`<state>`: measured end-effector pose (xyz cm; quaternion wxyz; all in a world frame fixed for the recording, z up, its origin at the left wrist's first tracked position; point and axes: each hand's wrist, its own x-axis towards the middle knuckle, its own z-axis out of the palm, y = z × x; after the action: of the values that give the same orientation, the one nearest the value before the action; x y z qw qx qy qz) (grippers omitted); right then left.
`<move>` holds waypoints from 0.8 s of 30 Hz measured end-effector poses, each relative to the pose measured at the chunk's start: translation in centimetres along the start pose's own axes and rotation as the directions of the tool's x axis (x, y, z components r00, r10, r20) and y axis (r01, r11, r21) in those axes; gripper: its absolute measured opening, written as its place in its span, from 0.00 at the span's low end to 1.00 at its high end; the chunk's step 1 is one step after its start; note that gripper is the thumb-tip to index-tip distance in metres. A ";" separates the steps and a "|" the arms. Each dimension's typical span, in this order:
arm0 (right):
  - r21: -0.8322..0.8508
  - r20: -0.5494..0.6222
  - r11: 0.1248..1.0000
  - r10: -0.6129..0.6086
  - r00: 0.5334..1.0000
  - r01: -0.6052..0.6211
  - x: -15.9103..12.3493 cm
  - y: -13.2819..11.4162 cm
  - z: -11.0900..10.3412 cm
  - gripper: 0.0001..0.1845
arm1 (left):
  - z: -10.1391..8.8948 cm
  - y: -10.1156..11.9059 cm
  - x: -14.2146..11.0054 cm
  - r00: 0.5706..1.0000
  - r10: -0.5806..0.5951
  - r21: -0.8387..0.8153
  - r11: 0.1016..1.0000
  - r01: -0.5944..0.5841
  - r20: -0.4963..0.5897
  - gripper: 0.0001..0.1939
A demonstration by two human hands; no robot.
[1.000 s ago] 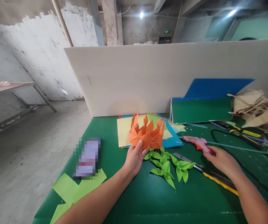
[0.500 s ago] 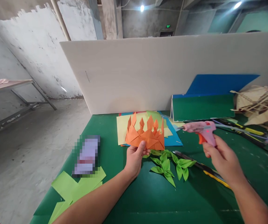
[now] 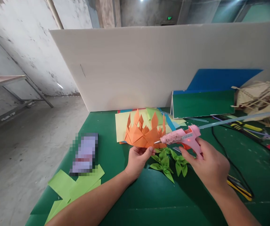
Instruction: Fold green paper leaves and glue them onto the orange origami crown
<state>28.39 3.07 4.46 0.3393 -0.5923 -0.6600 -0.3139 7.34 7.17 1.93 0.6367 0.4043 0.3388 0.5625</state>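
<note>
My left hand (image 3: pixel 138 160) is closed on the lower edge of an orange folded-paper crown (image 3: pixel 139 136), its pointed tips upward. In my right hand (image 3: pixel 209 160) is a pink hot glue gun (image 3: pixel 184 137), gripped by its handle, with a red light lit on its side. The metal nozzle points left at the crown's right front; whether it touches the paper I cannot tell. A pale glue stick (image 3: pixel 243 119) sticks out of the gun's back. Below the crown, several green folded-paper leaves (image 3: pixel 164 164) lie on the table.
A utility knife (image 3: pixel 239 187) lies partly under my right hand, near a black cord (image 3: pixel 221 146). Coloured paper sheets (image 3: pixel 120 125) lie behind the crown. Green paper pieces (image 3: pixel 77 188) and a pixelated phone-like object (image 3: pixel 85 153) are at left. A white board (image 3: pixel 125 62) stands along the back.
My right hand has lifted the glue gun off the table and brought it left to the crown. My left hand has turned the crown slightly. The view has tilted down a little.
</note>
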 end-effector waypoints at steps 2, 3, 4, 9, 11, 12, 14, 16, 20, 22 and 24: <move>-0.012 -0.013 0.998 -0.054 0.998 0.054 0.1 0.1 -0.1 0.19 | -0.1 -0.1 0.1 1.000 0.002 0.012 1.000 -0.002 0.004 0.13; -0.017 -0.019 0.997 -0.074 0.997 0.074 0.2 0.1 -0.1 0.19 | -0.1 -0.2 0.1 1.000 0.006 0.016 1.000 -0.006 0.003 0.14; -0.021 -0.026 0.996 -0.089 0.996 0.089 0.2 0.1 -0.2 0.19 | -0.1 -0.2 0.2 1.000 0.011 0.018 1.000 -0.011 0.004 0.14; -0.047 -0.021 0.994 -0.105 0.994 0.104 0.2 0.2 -0.3 0.17 | 0.2 -0.1 0.2 0.999 0.040 0.008 0.999 -0.040 0.015 0.16; -0.058 0.014 0.994 -0.087 0.996 0.088 0.1 0.2 -0.3 0.16 | 0.4 0.0 0.2 0.999 0.040 0.012 0.999 -0.040 0.011 0.16; -0.066 0.030 0.995 -0.075 0.997 0.077 0.0 0.2 -0.3 0.16 | 0.4 0.0 0.2 0.999 0.036 0.014 0.999 -0.036 0.008 0.16; -0.083 0.051 0.995 -0.055 0.997 0.059 -0.1 0.3 -0.3 0.16 | 0.4 0.0 0.2 1.000 0.029 0.014 0.999 -0.029 0.001 0.16; -0.100 0.054 0.994 -0.049 0.997 0.054 -0.2 0.4 -0.3 0.17 | 0.4 0.1 0.1 1.000 0.022 0.015 1.000 -0.022 0.005 0.15; -0.104 0.044 0.992 -0.068 0.997 0.072 -0.3 0.6 -0.3 0.15 | 0.4 0.2 0.1 1.000 0.010 0.019 1.000 -0.010 0.009 0.14; -0.094 0.038 0.992 -0.084 0.996 0.087 -0.3 0.7 -0.3 0.15 | 0.5 0.3 0.1 1.000 0.000 0.027 1.000 0.000 0.002 0.15; -0.083 0.020 0.990 -0.109 0.994 0.111 -0.2 0.7 -0.3 0.14 | 0.6 0.3 0.1 1.000 -0.012 0.036 0.999 0.012 -0.006 0.16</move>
<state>29.12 2.81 4.46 0.2912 -0.5711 -0.6804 -0.3551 7.69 7.21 2.49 0.6316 0.4118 0.3532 0.5539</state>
